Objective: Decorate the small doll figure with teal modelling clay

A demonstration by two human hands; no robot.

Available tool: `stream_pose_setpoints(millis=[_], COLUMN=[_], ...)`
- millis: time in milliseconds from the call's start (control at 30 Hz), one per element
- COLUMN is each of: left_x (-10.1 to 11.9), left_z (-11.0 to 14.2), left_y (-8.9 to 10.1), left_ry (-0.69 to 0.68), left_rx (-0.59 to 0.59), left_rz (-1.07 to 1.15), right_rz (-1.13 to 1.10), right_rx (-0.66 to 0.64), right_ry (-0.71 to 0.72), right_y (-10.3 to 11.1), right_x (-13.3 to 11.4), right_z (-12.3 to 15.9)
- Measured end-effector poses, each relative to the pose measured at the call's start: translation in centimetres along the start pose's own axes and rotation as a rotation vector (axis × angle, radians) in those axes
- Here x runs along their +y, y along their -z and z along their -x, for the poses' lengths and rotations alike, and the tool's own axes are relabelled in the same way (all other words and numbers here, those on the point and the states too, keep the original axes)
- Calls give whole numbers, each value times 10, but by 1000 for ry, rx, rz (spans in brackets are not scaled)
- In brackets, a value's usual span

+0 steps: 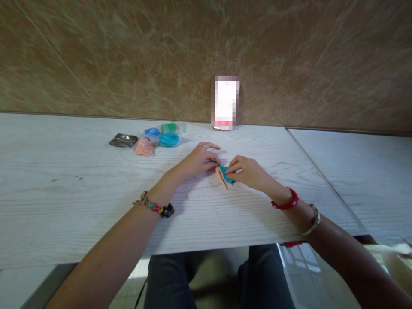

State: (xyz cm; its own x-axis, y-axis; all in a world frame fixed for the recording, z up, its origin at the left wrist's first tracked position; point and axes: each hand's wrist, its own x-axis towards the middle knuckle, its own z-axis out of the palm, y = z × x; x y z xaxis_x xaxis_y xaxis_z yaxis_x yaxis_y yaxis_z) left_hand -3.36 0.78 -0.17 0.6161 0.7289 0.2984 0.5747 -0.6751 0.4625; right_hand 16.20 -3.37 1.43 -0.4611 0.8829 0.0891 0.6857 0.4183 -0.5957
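Observation:
Near the middle of the table lies a small piece of teal modelling clay (228, 177), with thin peach clay strips (222, 179) along its left side. My right hand (247, 171) pinches the teal clay at its right edge between thumb and fingers. At the upper left end of the piece, my left hand (202, 159) has its thumb and lower fingers closed on the clay, while its index finger stretches out above. The fingers partly hide the ends of the clay.
Left of my hands lie clear packets of clay: grey (123, 140), peach (144, 147), blue (152, 131), green (168, 128) and teal (168, 139). A phone-like upright object (226, 103), blurred out, leans on the marbled wall. The table's front edge (206, 249) is above my legs.

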Motion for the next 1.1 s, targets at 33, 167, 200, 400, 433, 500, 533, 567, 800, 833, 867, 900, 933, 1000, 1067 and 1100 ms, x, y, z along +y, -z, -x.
stream_pose_setpoints(millis=[33, 167, 200, 400, 433, 500, 533, 567, 800, 833, 867, 900, 933, 1000, 1067, 1100], left_x=[0, -1, -1, 6, 7, 8, 8, 8, 5, 5, 5, 5, 5, 4, 3, 3], left_z=[0, 0, 0, 2, 2, 2, 2, 2, 2, 2, 2, 3, 3, 3, 3, 3], left_y=[0, 0, 0, 3, 4, 6, 7, 7, 10, 11, 12, 13, 14, 15, 14, 14], left_ry=[-2, -9, -8, -24, -30, -45, -53, -59, -67, -65, -63, -63, -65, -66, -61, -60], left_rx=[1, 2, 3, -6, -10, -24, -35, -46, -66, -56, -46, -36, -29, -25, -24, -25], left_rz=[0, 4, 5, -3, -8, -20, -27, -35, -50, -43, -38, -34, -32, -30, -30, -32], right_rz=[6, 29, 38, 88, 97, 113, 119, 124, 120, 122, 125, 130, 137, 156, 184, 199], right_rx=[-13, -20, -8, 33, 31, 23, 18, 14, 56, 68, 72, 67, 51, -7, -72, -96], right_ry=[5, -7, -11, 53, 71, 100, 107, 112, 93, 94, 97, 102, 108, 126, 165, 190], right_y=[0, 2, 2, 2, 2, 0, 0, 0, 6, 7, 9, 10, 12, 14, 15, 15], right_x=[0, -4, -5, -2, -1, 1, 1, 1, -2, -2, -3, -4, -5, -7, -9, -10], right_z=[0, 0, 0, 1, 1, 1, 1, 1, 3, 4, 5, 6, 7, 8, 10, 10])
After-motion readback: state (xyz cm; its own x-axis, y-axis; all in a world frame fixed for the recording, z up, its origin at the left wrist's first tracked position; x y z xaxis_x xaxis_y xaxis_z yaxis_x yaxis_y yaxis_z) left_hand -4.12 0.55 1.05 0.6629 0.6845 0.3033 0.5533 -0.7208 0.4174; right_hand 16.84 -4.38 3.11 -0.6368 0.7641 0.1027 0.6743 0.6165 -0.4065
